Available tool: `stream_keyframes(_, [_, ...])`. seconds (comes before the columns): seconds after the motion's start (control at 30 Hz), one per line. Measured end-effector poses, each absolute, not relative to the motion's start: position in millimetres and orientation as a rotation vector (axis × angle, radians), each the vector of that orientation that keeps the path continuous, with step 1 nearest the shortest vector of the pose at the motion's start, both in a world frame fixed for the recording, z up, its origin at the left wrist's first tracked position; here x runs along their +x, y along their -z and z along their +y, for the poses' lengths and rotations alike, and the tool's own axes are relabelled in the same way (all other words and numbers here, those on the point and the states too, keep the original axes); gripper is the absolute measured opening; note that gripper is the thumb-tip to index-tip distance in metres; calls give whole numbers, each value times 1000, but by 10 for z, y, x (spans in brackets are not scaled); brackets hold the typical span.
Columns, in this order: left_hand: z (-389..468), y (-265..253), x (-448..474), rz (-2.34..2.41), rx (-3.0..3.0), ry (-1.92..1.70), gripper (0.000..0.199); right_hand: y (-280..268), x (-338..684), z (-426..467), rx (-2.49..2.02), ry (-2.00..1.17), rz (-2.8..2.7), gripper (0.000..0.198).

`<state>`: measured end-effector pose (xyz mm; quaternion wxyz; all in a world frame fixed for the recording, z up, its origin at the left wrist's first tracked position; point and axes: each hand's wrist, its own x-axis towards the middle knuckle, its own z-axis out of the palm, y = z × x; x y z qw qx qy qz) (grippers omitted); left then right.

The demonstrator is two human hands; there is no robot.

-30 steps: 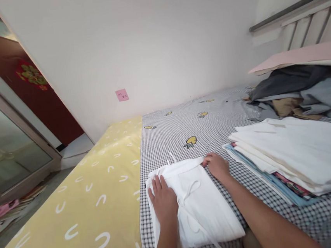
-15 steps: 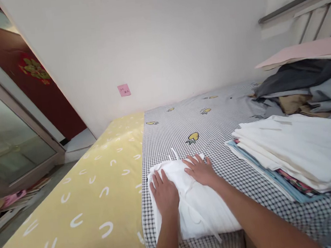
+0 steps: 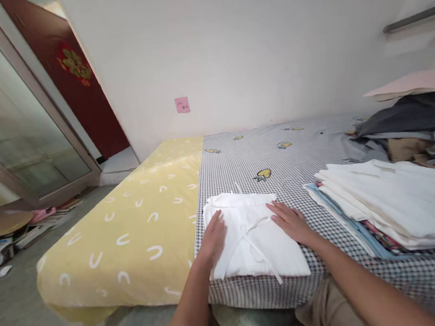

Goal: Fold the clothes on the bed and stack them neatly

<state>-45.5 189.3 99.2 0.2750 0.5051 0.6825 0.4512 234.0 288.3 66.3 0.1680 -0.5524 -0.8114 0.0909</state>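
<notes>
A white folded garment (image 3: 246,262) with thin tie strings lies flat near the front edge of the bed. My left hand (image 3: 212,235) rests along its left side, slightly blurred, fingers stretched out and pointing away from me. On its right edge lies my right hand (image 3: 290,221), palm down with the fingers spread. Neither hand grips the cloth. The loose strings (image 3: 260,253) cross over the middle of the garment, one end reaching its front edge.
To the right is a stack of folded clothes (image 3: 398,202), white on top. Behind it sits a heap of dark and grey clothes (image 3: 409,119). The bed has a yellow sheet (image 3: 132,232) on the left and a checked sheet (image 3: 236,163) on the right. Books (image 3: 35,229) lie on the floor.
Both hands have slid toward me over the garment, from its far part to its sides, the right one moving outward. The head view has shifted left.
</notes>
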Motion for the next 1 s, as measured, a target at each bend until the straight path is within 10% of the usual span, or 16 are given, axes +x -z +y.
stream_keyframes(0.17, [1038, -620, -598, 1097, 311, -1898, 45, -442, 2568, 2360, -1553, -256, -2124, 53])
stream_keyframes(0.57, [133, 259, -165, 990, -231, -1586, 30, -671, 2393, 1257, -1255, 184, -1978, 42])
stream_keyframes(1.0, [347, 524, -280, 1027, -254, -1432, 29, -755, 1351, 1389, -1445, 175, -2568, 106])
